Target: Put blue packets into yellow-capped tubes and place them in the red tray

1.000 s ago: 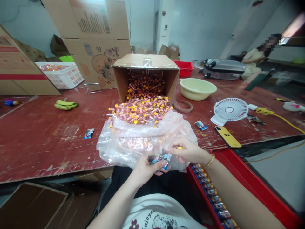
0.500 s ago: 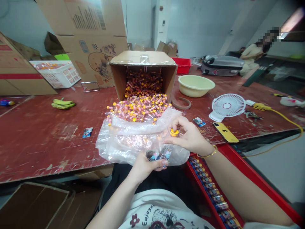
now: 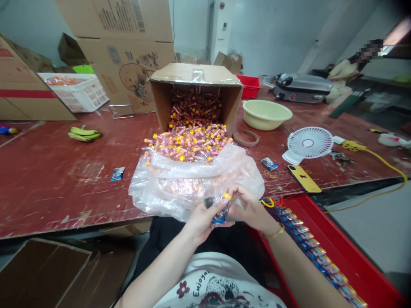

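Note:
My left hand point(image 3: 199, 222) is closed on a small blue printed packet point(image 3: 218, 219), thumb on top. Against it, my right hand point(image 3: 252, 210) pinches a small clear tube with a yellow cap point(image 3: 227, 196); the fingers hide most of the tube. Both hands meet over the near edge of a crumpled translucent plastic bag point(image 3: 144, 192). Beyond the bag, many pink-filled, yellow-capped tubes point(image 3: 192, 141) spill from a cardboard box point(image 3: 195, 75) lying on its side. Below my right forearm, a red crate point(image 3: 337, 226) holds a row of blue-wrapped, yellow-capped tubes point(image 3: 314, 248).
On the red table point(image 3: 80, 188) lie two loose blue packets point(image 3: 117, 173), bananas point(image 3: 84, 134), a brown tape ring point(image 3: 245, 138), a cream basin point(image 3: 267, 114), a white fan point(image 3: 310, 143) and a yellow phone point(image 3: 304, 178). A person point(image 3: 345, 77) sits at the far right.
My right hand has moved down and towards the left, bringing the yellow-capped tube to the packet in my left hand. More of the row in the red crate now shows.

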A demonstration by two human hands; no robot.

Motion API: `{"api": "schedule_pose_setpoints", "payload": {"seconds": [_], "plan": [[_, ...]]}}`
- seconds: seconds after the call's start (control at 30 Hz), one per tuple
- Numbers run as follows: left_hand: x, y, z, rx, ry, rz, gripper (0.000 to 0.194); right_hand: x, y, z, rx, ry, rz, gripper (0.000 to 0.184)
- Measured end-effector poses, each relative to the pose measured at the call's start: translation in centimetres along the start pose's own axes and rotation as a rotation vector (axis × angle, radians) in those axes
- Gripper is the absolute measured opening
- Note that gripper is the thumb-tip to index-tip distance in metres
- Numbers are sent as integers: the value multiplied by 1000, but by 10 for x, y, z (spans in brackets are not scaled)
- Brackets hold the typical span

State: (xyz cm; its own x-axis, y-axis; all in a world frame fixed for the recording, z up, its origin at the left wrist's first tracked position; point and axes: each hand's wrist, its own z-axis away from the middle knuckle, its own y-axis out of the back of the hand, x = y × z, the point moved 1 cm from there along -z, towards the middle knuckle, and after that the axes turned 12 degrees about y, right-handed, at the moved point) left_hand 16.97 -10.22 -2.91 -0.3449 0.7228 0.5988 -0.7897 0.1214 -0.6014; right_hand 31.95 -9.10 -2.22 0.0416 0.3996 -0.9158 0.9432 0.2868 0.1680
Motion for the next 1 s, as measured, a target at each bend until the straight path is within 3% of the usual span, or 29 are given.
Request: {"api": "schedule_pose_setpoints", "payload": {"seconds": [0.07,0.13,0.3,0.77,0.93,1.0], "plan": [[0,-5,-3,-7,0,22,28,-2,-11,17,-24,-29,37,67],[0,-9,-3,-27,-3,14,27,-2,-20,29,63,-44,112,81],[0,-8,2,-81,-43,-57,28,1,-26,32,193,73,324,63],[-5,-5,6,-17,-57,-60,29,-6,-33,32,210,56,150,58],[-4,-6,4,-14,-73,-88,25,-5,-37,29,235,111,247,60],[-4,-5,4,11,-72,-121,25,-3,-30,31,288,164,331,64]]}}
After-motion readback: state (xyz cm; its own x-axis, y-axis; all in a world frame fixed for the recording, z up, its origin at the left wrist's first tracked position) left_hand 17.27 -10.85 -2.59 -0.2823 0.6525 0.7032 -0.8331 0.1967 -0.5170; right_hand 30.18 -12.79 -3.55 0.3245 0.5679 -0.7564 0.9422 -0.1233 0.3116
